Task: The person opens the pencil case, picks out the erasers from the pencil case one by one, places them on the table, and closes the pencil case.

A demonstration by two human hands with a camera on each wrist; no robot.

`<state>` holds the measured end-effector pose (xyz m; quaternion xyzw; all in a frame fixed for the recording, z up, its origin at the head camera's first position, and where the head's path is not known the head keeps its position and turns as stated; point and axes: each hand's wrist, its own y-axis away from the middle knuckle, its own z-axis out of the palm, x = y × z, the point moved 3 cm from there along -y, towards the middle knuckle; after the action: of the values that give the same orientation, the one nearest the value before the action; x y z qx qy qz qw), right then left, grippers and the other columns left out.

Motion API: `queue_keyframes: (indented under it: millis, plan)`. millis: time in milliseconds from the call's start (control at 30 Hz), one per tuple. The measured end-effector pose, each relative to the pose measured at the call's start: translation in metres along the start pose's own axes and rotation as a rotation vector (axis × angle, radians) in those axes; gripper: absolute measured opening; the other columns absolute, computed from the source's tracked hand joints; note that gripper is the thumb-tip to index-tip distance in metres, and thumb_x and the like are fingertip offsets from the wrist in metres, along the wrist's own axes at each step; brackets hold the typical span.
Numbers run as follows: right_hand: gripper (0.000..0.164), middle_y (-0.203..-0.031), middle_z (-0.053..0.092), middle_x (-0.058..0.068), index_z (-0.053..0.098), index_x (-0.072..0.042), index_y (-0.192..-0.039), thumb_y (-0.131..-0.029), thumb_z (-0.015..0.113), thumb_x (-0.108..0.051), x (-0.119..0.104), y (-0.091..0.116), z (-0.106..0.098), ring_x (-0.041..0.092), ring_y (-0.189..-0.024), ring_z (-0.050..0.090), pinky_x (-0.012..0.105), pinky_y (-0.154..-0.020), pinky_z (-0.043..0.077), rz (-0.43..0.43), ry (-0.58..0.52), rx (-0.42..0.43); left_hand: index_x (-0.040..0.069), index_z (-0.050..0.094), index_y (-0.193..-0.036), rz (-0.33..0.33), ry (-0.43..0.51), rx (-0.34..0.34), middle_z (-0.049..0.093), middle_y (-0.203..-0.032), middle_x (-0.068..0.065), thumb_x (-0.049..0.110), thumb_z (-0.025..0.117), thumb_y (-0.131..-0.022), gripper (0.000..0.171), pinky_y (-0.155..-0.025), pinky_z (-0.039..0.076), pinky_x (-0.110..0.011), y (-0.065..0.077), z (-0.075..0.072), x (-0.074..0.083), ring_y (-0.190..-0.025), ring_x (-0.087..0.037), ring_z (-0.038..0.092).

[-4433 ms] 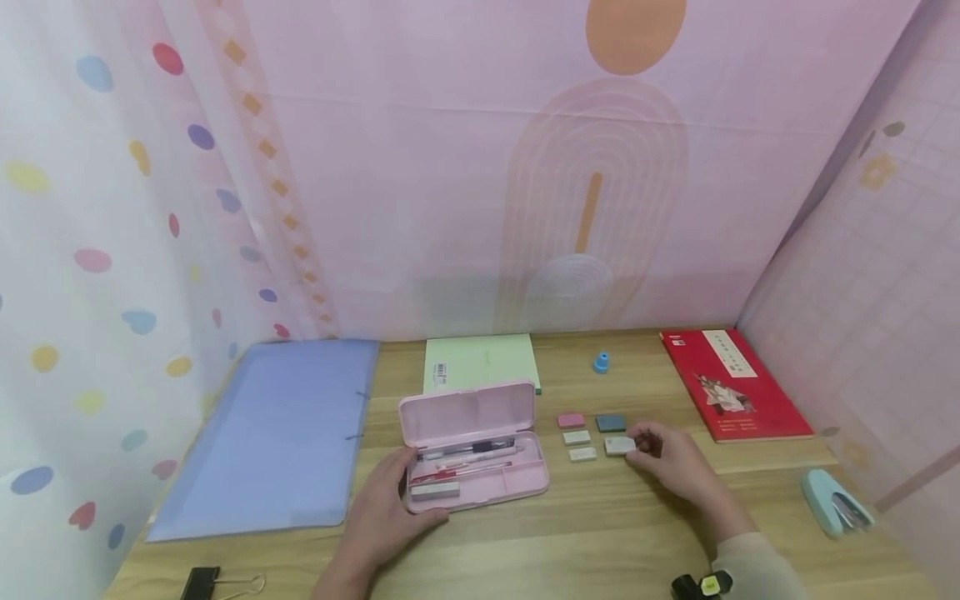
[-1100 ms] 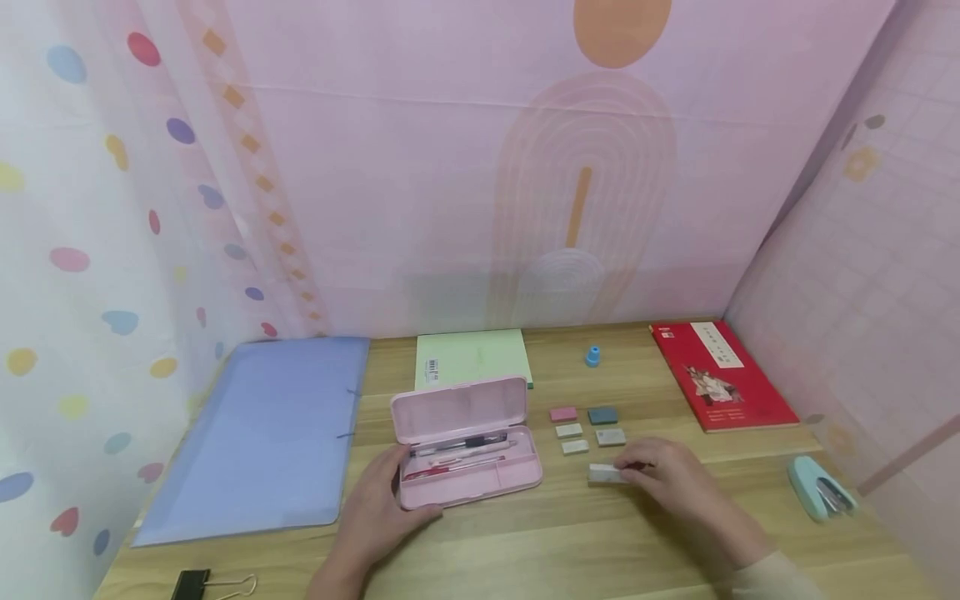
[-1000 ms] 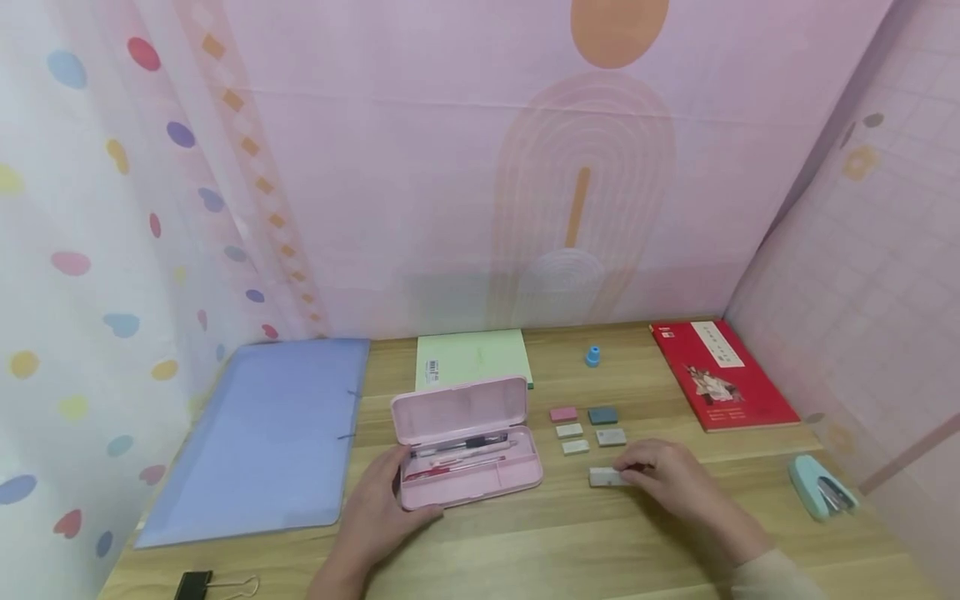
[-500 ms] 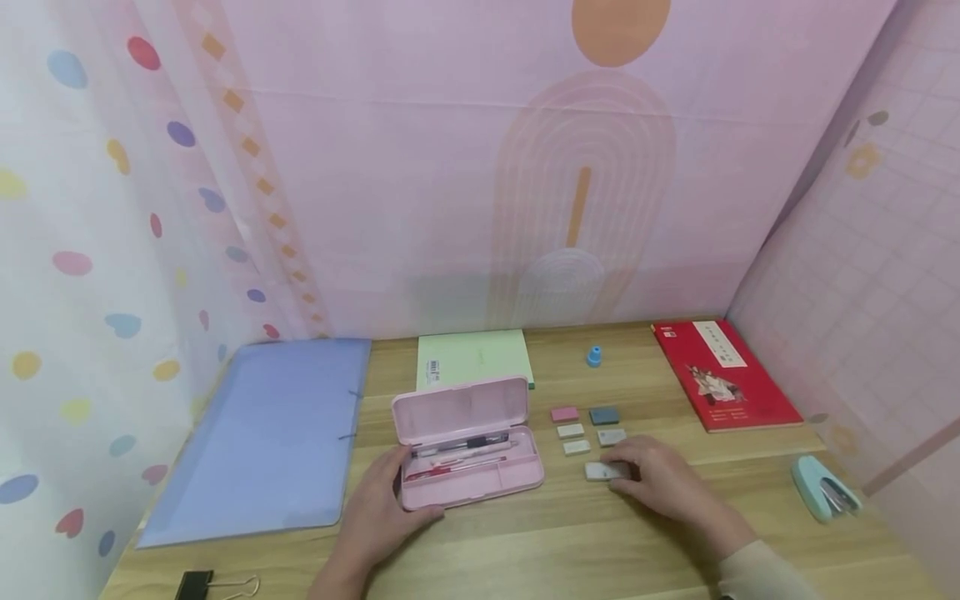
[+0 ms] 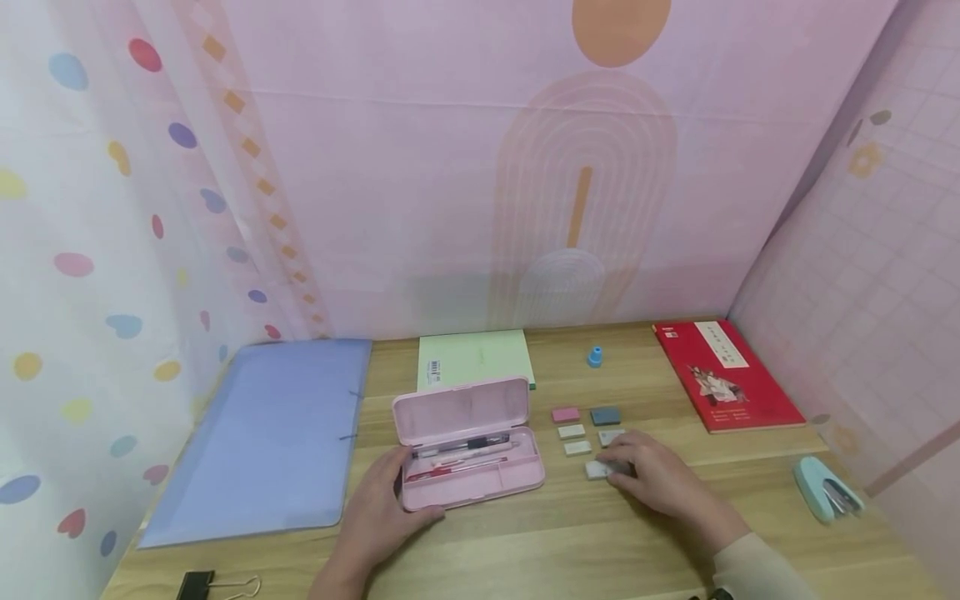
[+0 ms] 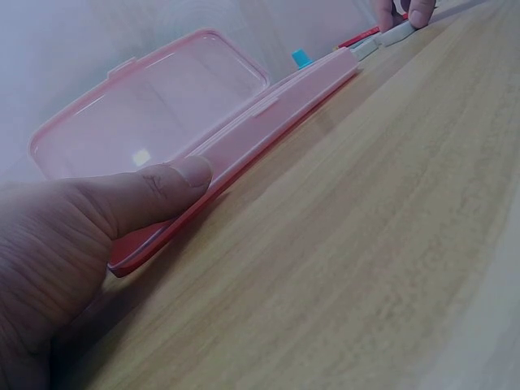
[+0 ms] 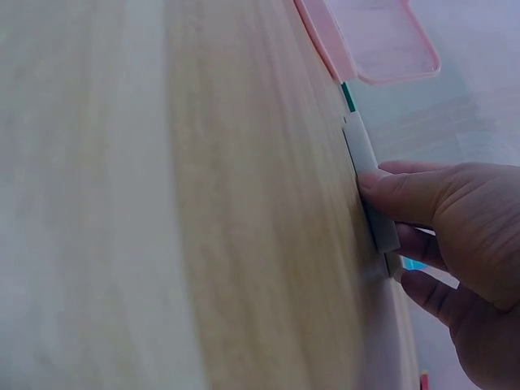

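A pink pencil case (image 5: 468, 412) lies with its lid up, holding several pens (image 5: 465, 450) in the back compartment. My left hand (image 5: 378, 508) grips its left end, with the thumb (image 6: 175, 187) pressed against the front wall in the left wrist view. My right hand (image 5: 656, 475) pinches a long white eraser (image 7: 382, 219) between thumb and fingers, low at the wood tabletop. Behind that eraser sit a grey-white eraser (image 5: 609, 437), partly covered by the fingers, and a dark blue eraser (image 5: 605, 415). To their left, a pink eraser (image 5: 566, 414) and two small white erasers (image 5: 577, 448) form another column.
A blue folder (image 5: 262, 442) lies at left, a black binder clip (image 5: 197, 585) in front of it. Behind the case is a green notebook (image 5: 480, 358). A small blue cone-shaped object (image 5: 595, 357), a red book (image 5: 723, 375) and a mint stapler (image 5: 825, 490) are toward the right.
The long white eraser has gone from the case's front compartment to the front of the right column. Lately my right hand has shifted slightly left, still pinching it; my left hand has stayed put.
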<state>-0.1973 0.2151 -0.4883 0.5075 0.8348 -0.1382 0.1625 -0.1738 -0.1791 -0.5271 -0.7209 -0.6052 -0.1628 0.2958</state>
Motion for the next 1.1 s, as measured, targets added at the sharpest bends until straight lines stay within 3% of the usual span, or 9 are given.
queue_keyframes:
  millis: [467, 700, 800, 900, 1000, 1100]
  plan:
    - [0.026, -0.108, 0.063, -0.009, 0.072, -0.021, -0.108, -0.082, 0.077, -0.020, 0.001, 0.003, 0.002, 0.012, -0.103, 0.057, 0.040, -0.091, 0.051, 0.019, -0.034, 0.042, 0.012, 0.047, -0.141, -0.001, 0.003, 0.008, 0.050, -0.138, -0.010, 0.072, 0.078, -0.054, 0.110, -0.101, 0.042, -0.050, 0.004, -0.002, 0.004, -0.126, -0.028, 0.046]
    - [0.039, -0.117, 0.064, -0.004, 0.068, -0.019, -0.119, -0.082, 0.077, -0.027, -0.013, -0.011, -0.015, 0.018, -0.110, 0.058, 0.045, -0.093, 0.050, 0.026, -0.123, 0.113, 0.009, 0.036, -0.148, -0.042, 0.028, -0.037, 0.045, -0.142, -0.016, 0.068, 0.080, -0.055, 0.119, -0.104, 0.037, -0.055, -0.001, -0.011, 0.007, -0.129, -0.035, 0.043]
    - [0.050, -0.127, 0.060, -0.006, 0.062, -0.027, -0.127, -0.081, 0.078, -0.035, -0.025, -0.024, -0.023, 0.018, -0.119, 0.054, 0.046, -0.096, 0.048, 0.027, -0.149, 0.108, 0.011, 0.029, -0.151, -0.046, -0.029, -0.048, 0.044, -0.144, -0.018, 0.066, 0.080, -0.059, 0.119, -0.102, 0.037, -0.059, -0.011, -0.026, 0.015, -0.128, -0.039, 0.042]
    - [0.063, -0.136, 0.053, -0.008, 0.052, -0.031, -0.136, -0.080, 0.077, -0.042, -0.036, -0.042, -0.027, 0.018, -0.127, 0.047, 0.048, -0.100, 0.045, 0.038, -0.170, 0.085, 0.010, 0.027, -0.151, 0.023, -0.118, -0.041, 0.041, -0.144, -0.019, 0.062, 0.081, -0.063, 0.116, -0.098, 0.039, -0.063, -0.028, -0.045, 0.027, -0.126, -0.042, 0.043]
    - [0.074, -0.143, 0.047, -0.007, 0.042, -0.031, -0.144, -0.080, 0.074, -0.049, -0.042, -0.064, -0.029, 0.019, -0.131, 0.043, 0.047, -0.103, 0.042, 0.041, -0.185, 0.057, 0.007, 0.026, -0.151, 0.143, -0.167, -0.021, 0.036, -0.146, -0.022, 0.057, 0.082, -0.065, 0.115, -0.099, 0.038, -0.063, -0.049, -0.058, 0.038, -0.127, -0.044, 0.040]
    - [0.077, -0.146, 0.043, -0.009, 0.035, -0.033, -0.148, -0.082, 0.070, -0.054, -0.048, -0.083, -0.025, 0.018, -0.130, 0.044, 0.045, -0.104, 0.041, 0.051, -0.229, 0.024, 0.007, 0.023, -0.152, 0.182, -0.194, -0.053, 0.030, -0.149, -0.023, 0.056, 0.081, -0.068, 0.113, -0.102, 0.035, -0.063, -0.066, -0.064, 0.042, -0.132, -0.044, 0.035]
